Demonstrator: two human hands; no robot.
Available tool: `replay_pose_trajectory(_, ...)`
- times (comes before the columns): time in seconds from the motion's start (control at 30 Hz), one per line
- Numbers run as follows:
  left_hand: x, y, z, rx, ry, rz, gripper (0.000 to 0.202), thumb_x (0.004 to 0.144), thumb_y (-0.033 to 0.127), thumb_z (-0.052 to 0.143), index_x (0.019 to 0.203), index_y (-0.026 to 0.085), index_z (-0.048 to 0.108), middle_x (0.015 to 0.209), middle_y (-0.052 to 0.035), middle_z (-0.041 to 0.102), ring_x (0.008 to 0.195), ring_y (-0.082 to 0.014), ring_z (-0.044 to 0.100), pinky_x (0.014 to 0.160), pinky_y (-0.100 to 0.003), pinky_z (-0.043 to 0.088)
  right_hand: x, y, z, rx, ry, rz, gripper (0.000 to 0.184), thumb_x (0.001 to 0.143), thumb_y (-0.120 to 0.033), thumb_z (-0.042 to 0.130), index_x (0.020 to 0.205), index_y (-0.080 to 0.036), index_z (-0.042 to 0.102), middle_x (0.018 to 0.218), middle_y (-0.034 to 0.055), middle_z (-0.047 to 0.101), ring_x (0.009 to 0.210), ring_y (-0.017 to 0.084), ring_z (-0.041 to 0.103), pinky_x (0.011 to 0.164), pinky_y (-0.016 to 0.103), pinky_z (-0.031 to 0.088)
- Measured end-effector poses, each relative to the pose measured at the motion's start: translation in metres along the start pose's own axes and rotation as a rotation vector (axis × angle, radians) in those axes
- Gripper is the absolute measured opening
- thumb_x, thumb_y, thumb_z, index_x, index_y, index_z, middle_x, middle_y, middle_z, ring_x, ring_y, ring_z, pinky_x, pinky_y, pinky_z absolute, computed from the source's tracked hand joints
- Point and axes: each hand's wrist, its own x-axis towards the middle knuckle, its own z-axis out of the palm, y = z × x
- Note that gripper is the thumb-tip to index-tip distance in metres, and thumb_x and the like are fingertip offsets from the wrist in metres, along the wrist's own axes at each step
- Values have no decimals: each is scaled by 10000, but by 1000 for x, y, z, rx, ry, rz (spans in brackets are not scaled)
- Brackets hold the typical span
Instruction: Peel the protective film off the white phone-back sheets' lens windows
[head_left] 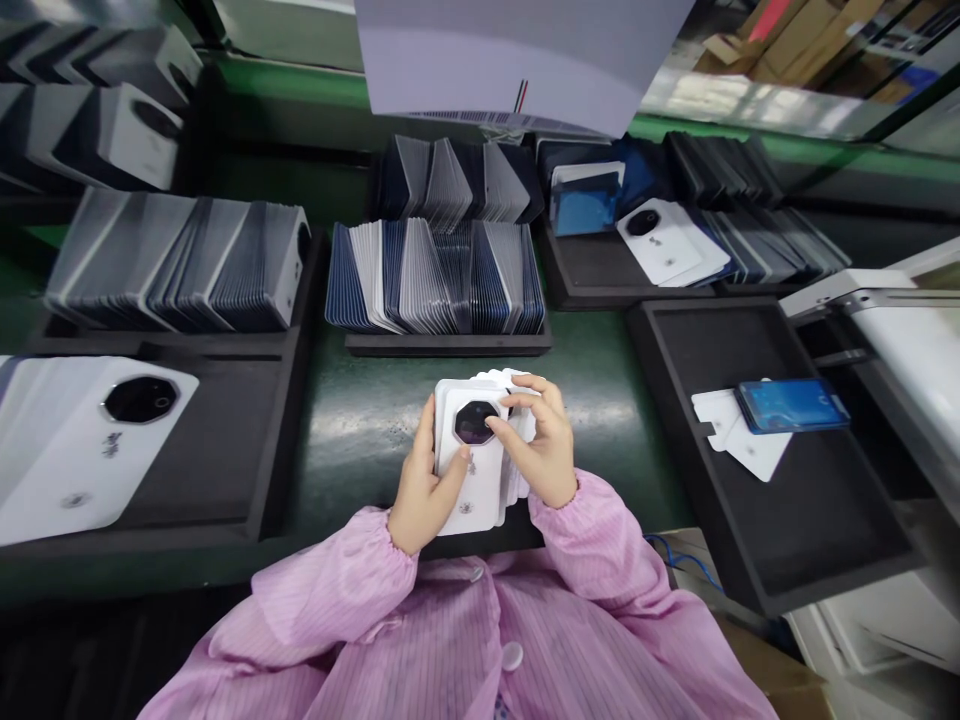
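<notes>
A fanned stack of white phone back covers (pixel 480 485) is held upright in front of me, at the near side of the green table. The top cover has a dark octagonal camera window (pixel 475 424) and small printed marks below it. My left hand (pixel 429 490) is closed round the stack's left side, its thumb lying on the front face. At the upper right, my right hand (pixel 541 440) has its thumb on the camera window's edge and its fingers bent over the covers behind. What its fingertips touch at the back is partly hidden.
Racks of upright covers stand ahead (pixel 435 280) and at left (pixel 180 260). On the left tray (pixel 262 420) lie large-looking white covers (pixel 97 440). The right tray (pixel 810 530) bears white cards (pixel 750 440) and a blue-filmed phone-shaped piece (pixel 793 405). A white panel (pixel 517 60) hangs ahead.
</notes>
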Motion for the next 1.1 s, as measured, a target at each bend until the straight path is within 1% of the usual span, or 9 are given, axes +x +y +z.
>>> replay_pose_trajectory(0.13,-2,-4,0,121,-16,62,721,902,305,545,1513,253,165,1539,-110,348,1399,-269,366,1139,-417,316,0,2,0,68,-16,97,118,778,-253,720,843,-224,626,1135,74,589,1126,252,567,1005,495,432)
replay_pose_trajectory(0.27,-1,-3,0,127,-23,37,722,901,311,544,1513,240,169,1530,-115,364,1399,-271,366,1141,-420,314,0,3,-1,72,-42,96,78,793,-225,698,783,-219,621,1118,69,604,1115,249,562,1001,497,428)
replay_pose_trajectory(0.37,0,0,1,61,-30,-25,725,898,322,546,1511,230,171,1513,-119,391,1371,-266,409,1110,-406,364,-1,1,0,-16,-30,-18,84,814,-203,665,750,-220,613,1133,72,594,1161,268,515,993,517,428)
replay_pose_trajectory(0.47,2,3,1,-31,-26,-87,713,894,334,546,1504,241,188,1514,-114,390,1342,-264,448,1069,-402,416,-3,-1,2,-78,-23,-218,76,813,-170,653,772,-222,615,1110,78,608,1215,288,477,975,515,444)
replay_pose_trajectory(0.53,4,5,0,-54,-9,-97,696,888,331,554,1493,239,224,1525,-107,375,1361,-262,423,1096,-403,387,-5,0,3,-63,-55,-348,105,807,-126,650,806,-222,610,1006,61,661,1152,270,540,938,489,469)
replay_pose_trajectory(0.63,7,7,-2,-34,26,-73,672,880,317,566,1476,224,270,1530,-103,367,1393,-251,375,1150,-393,307,-6,1,6,-3,-129,-483,159,809,-73,633,869,-217,603,861,26,716,944,215,657,885,452,495)
replay_pose_trajectory(0.7,9,8,-2,-33,43,-73,666,876,311,571,1469,220,283,1523,-106,377,1388,-248,384,1149,-391,308,-7,1,7,50,-167,-526,185,818,-58,617,928,-206,606,857,31,732,864,187,693,858,424,515)
replay_pose_trajectory(0.8,10,10,-3,-32,63,-63,658,869,315,577,1460,217,303,1514,-113,392,1384,-255,391,1145,-397,313,-8,2,7,125,-191,-557,234,822,-50,609,1007,-194,609,865,45,745,838,173,715,812,380,547)
replay_pose_trajectory(1.1,10,5,-5,-22,63,-44,646,872,318,582,1456,248,315,1519,-90,387,1401,-248,361,1172,-413,260,-9,1,6,172,-207,-600,264,808,-45,624,1029,-190,614,845,57,756,802,179,727,783,378,578)
